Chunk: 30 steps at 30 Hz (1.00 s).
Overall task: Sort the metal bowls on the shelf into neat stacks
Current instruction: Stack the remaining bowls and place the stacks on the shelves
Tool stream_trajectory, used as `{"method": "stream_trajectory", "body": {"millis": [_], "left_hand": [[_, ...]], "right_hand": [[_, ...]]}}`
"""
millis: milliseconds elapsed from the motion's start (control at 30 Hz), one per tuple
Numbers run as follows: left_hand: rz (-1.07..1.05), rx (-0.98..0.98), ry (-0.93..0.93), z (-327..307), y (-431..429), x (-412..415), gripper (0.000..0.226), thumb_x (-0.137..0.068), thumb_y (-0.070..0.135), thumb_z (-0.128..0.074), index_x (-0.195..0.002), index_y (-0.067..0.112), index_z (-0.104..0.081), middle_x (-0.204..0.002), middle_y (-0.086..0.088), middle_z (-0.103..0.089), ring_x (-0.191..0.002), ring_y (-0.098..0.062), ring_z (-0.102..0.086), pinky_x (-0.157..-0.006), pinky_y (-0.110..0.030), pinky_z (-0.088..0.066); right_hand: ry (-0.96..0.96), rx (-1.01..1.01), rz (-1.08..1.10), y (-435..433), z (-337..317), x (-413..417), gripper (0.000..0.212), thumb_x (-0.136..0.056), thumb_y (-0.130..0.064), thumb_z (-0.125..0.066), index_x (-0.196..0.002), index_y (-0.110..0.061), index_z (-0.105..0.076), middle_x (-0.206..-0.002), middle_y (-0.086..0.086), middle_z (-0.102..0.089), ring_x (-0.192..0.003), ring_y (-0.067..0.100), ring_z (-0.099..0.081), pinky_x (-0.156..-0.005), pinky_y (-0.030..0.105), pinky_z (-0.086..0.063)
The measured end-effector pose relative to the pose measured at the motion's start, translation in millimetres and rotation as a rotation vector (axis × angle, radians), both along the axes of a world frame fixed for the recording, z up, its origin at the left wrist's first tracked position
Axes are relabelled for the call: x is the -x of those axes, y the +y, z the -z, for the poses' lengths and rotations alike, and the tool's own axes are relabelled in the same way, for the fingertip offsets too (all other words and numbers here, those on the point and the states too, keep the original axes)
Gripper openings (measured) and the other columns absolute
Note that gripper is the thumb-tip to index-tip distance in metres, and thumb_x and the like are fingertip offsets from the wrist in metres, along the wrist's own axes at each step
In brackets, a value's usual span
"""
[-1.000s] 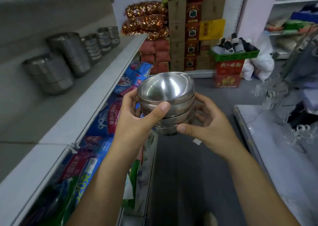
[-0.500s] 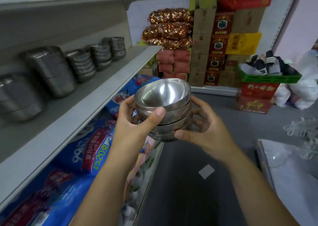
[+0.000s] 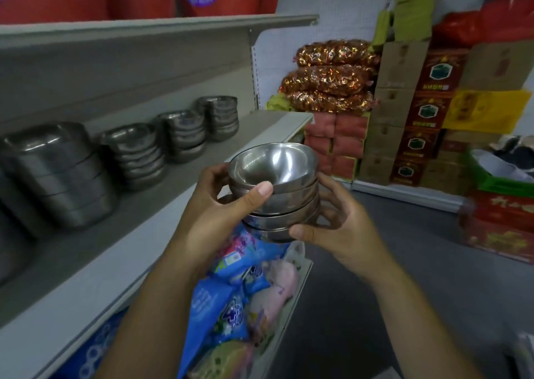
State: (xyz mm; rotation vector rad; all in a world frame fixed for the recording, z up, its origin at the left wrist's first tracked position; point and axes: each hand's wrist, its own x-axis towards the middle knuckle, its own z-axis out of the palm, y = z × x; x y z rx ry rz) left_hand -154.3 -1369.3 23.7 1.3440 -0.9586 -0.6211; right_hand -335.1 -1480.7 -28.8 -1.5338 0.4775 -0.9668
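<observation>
A stack of bowls (image 3: 274, 193), shiny metal and nested one inside another, is held in the air just off the front edge of the shelf (image 3: 115, 263) and above the blue packets (image 3: 228, 300) on the level below. The top bowl tips a little toward the camera, showing its hollow. The left hand (image 3: 213, 214) has its grip curled round the upper bowls, with the thumb pressed on the near side under the top rim. The right hand (image 3: 344, 234) cups the lower bowls from the right, its thumb on the lowest one and its fingers curled behind. Along the back of the shelf stands a row of more bowls: a far stack (image 3: 219, 117), a middle stack (image 3: 185, 136), a nearer stack (image 3: 134, 154) and a big stack (image 3: 57, 173). Past the shelf's end, gold bags (image 3: 329, 75) lie piled beside cardboard boxes (image 3: 401, 112).
</observation>
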Motion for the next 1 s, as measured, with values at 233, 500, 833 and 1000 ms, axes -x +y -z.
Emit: {"method": "stream_trajectory", "body": {"millis": [233,500,833,1000], "left_hand": [[-0.018,-0.081,-0.151,-9,-109,-49,0.079,-0.056,0.062,-0.083,-0.125,0.032,-0.06,-0.122,0.014,-0.069,-0.116,-0.001,-0.064,-0.103,-0.039,-0.051],[-0.141,-0.146,-0.257,-10,-217,-86,0.091,-0.054,0.065,-0.085,-0.132,0.035,-0.048,-0.12,0.011,-0.07,-0.111,-0.003,-0.066,-0.1,-0.036,-0.053],[-0.335,-0.235,-0.454,-5,-336,-112,0.05,-0.067,0.055,-0.076,-0.095,0.016,-0.063,-0.098,-0.001,-0.071,-0.092,-0.013,-0.069,-0.087,-0.036,-0.058],[-0.4,-0.303,-0.486,7,-374,-118,0.039,-0.077,0.038,-0.082,-0.093,0.01,-0.061,-0.098,-0.005,-0.07,-0.093,-0.018,-0.069,-0.084,-0.03,-0.057]], "right_hand": [[-0.036,-0.022,0.042,-114,10,-49,0.098,-0.058,-0.023,-0.099,-0.144,-0.03,-0.052,-0.132,0.0,-0.065,-0.12,0.016,-0.066,-0.09,0.033,-0.057],[-0.06,-0.021,-0.062,-238,15,-98,0.092,-0.058,-0.015,-0.092,-0.139,-0.037,-0.054,-0.129,-0.006,-0.068,-0.123,0.013,-0.064,-0.091,0.03,-0.057],[-0.023,0.033,-0.286,-396,24,-158,0.081,-0.067,-0.007,-0.089,-0.138,-0.027,-0.057,-0.127,-0.003,-0.071,-0.122,0.019,-0.065,-0.099,0.04,-0.056],[0.028,0.019,-0.355,-446,37,-174,0.082,-0.066,-0.014,-0.092,-0.139,-0.03,-0.058,-0.125,-0.001,-0.07,-0.12,0.017,-0.065,-0.098,0.04,-0.057]]}}
